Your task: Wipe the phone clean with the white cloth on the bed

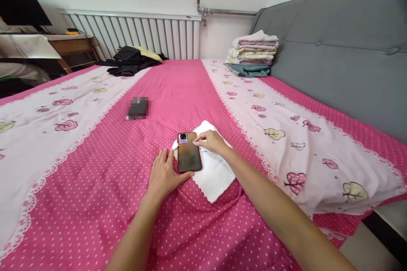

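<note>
A smartphone (188, 157) with a brownish, glossy back lies camera side up on a white cloth (213, 174) with a zigzag-cut edge. White fabric shows on both sides of the phone. My left hand (164, 173) rests flat at the phone's lower left, fingers spread, with its thumb along the bottom edge. At the upper right of the phone, my right hand (212, 140) is closed in a pinch, with a bit of the cloth at its fingertips against the phone's back.
The bed has a pink dotted cover (178, 80). A blurred dark object (137, 108) lies farther left. Dark clothes (130, 59) sit by the radiator (136, 34). Folded bedding (254, 48) is stacked near the grey headboard (337, 46). A monitor (23, 5) stands on a desk.
</note>
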Tool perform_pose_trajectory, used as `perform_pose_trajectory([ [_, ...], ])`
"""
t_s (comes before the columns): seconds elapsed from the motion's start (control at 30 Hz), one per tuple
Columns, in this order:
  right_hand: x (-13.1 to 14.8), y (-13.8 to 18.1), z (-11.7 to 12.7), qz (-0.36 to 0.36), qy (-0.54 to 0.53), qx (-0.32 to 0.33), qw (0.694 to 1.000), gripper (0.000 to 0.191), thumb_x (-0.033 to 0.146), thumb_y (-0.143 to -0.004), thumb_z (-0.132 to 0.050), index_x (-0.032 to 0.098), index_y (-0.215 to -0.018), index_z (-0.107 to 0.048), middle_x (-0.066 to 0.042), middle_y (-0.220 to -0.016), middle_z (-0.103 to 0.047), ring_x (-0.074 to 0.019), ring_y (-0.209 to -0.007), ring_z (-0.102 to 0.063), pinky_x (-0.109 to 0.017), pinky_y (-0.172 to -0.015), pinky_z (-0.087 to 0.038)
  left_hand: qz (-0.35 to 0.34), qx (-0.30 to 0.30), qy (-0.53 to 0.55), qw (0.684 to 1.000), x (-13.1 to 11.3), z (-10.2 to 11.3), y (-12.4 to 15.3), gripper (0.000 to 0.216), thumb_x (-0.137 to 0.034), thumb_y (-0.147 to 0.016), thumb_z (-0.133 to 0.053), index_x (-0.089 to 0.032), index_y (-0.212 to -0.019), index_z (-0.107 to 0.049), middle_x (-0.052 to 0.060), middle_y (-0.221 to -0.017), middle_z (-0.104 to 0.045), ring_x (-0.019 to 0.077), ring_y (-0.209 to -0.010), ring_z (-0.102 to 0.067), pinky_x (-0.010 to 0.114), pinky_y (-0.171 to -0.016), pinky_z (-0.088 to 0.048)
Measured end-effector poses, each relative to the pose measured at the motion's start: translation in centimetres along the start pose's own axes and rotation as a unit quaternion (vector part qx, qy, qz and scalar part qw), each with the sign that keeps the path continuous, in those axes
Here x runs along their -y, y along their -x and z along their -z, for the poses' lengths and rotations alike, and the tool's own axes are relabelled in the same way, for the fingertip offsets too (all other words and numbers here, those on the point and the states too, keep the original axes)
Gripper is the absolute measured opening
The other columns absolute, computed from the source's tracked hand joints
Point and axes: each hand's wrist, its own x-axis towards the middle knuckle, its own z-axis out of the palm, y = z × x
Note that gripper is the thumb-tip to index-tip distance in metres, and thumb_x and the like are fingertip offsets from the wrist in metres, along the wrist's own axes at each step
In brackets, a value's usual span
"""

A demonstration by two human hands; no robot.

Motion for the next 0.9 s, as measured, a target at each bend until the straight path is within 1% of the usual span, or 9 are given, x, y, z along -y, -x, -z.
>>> perform_pose_trajectory([
  [0.47, -0.06, 0.0, -0.02, -0.001, -0.005, 0.001, 1.0, 0.013, 0.033, -0.077, -0.068, 0.027, -0.087, -0.075, 0.001, -0.098, -0.073, -0.0173, -0.095, -0.065, -0.025, -0.082, -0.048, -0.011, -0.025, 0.018, 0.999, 0.1, -0.18, -0.06, 0.097, -0.064, -0.067, -0.061, -0.007, -0.14, -0.033, 0.024, -0.146, -0.031, 0.0364, -0.136, -0.028, 0.046, -0.108, -0.027],
  [0.7, 0.01, 0.07, 0.02, -0.006, -0.01, 0.001, 1.0, 0.014, 0.033, -0.077, -0.068, 0.027, -0.087, -0.075, 0.0, -0.099, -0.073, -0.0177, -0.096, -0.065, -0.025, -0.082, -0.048, -0.012, -0.017, 0.012, 1.0, 0.1, -0.16, -0.07, 0.099, -0.065, -0.068, -0.061, -0.004, -0.14, -0.033, 0.025, -0.146, -0.029, 0.0366, -0.136, -0.026, 0.044, -0.11, -0.024],
  [0.9, -0.15, -0.05, -0.06, -0.003, -0.012, 0.0, 1.0, 0.014, 0.033, -0.076, -0.068, 0.027, -0.087, -0.075, 0.0, -0.099, -0.073, -0.0174, -0.095, -0.065, -0.025, -0.083, -0.048, -0.013, -0.022, 0.009, 1.0, 0.04, -0.08, -0.03, 0.097, -0.064, -0.068, -0.061, -0.005, -0.14, -0.033, 0.024, -0.146, -0.03, 0.0362, -0.136, -0.027, 0.044, -0.11, -0.026],
])
